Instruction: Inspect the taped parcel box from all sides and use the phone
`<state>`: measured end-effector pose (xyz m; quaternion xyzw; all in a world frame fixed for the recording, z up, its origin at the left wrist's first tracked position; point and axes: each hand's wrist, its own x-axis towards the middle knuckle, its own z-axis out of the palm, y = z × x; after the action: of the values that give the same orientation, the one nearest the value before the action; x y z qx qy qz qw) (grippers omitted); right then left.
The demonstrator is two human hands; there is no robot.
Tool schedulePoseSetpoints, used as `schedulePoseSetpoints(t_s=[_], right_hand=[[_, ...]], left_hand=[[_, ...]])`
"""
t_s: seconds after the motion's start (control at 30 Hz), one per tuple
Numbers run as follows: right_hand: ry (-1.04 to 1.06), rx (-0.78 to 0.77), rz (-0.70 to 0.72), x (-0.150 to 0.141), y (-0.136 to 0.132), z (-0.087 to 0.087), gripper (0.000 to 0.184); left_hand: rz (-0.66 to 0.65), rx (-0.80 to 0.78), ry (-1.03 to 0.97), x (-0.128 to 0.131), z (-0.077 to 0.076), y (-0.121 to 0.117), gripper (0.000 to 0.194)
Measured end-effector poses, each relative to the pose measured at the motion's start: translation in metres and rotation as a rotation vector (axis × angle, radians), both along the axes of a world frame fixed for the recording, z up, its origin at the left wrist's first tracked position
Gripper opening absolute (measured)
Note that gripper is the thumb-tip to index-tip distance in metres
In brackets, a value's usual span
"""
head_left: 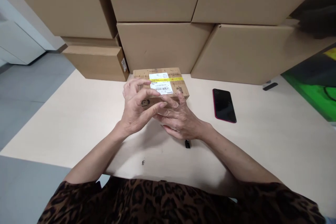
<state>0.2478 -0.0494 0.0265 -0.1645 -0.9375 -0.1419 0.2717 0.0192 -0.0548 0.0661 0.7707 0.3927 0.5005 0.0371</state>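
Head view looks down on a cardboard parcel (pixel 141 74) lying flat on a pale table (pixel 78 126), with a white label (pixel 161 87) and a strip of yellow tape (pixel 168 79) across its top. Both hands sit at the parcel's near edge, covering its front corner. The left hand (pixel 138 110) is nearest the parcel's left end; its fingers (pixel 141 84) curve loosely upward and inward, reaching toward the label. The right hand (pixel 178 120) overlaps it from the right, fingers half bent and crossing the left fingertips. Neither hand looks clenched, and whether either is grasping the parcel or merely touching it cannot be told from this view. A steady hold on a box like this would likely come from flat fingers along its long edges, keeping clear of the label. Behind the parcel stand stacked cartons (pixel 162 47); to its right lies a phone (pixel 224 105), and a small black object (pixel 187 143) sits nearer the person.
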Motion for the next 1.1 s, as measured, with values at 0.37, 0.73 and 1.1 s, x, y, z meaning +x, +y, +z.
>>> schedulePoseSetpoints(t_s=[0.37,0.73,1.1], right_hand=[[0.035,0.056,0.003,-0.007,-0.002,-0.006,0.046],[-0.054,-0.123,-0.042,-0.007,-0.002,-0.015,0.051],[0.083,-0.095,-0.034,0.005,0.005,-0.011,0.060]], left_hand=[[-0.207,-0.320,-0.317,0.009,-0.005,0.000,0.022],[-0.295,-0.598,-0.431,0.013,0.006,-0.007,0.039],[-0.281,-0.676,-0.785,-0.013,0.025,0.014,0.047]])
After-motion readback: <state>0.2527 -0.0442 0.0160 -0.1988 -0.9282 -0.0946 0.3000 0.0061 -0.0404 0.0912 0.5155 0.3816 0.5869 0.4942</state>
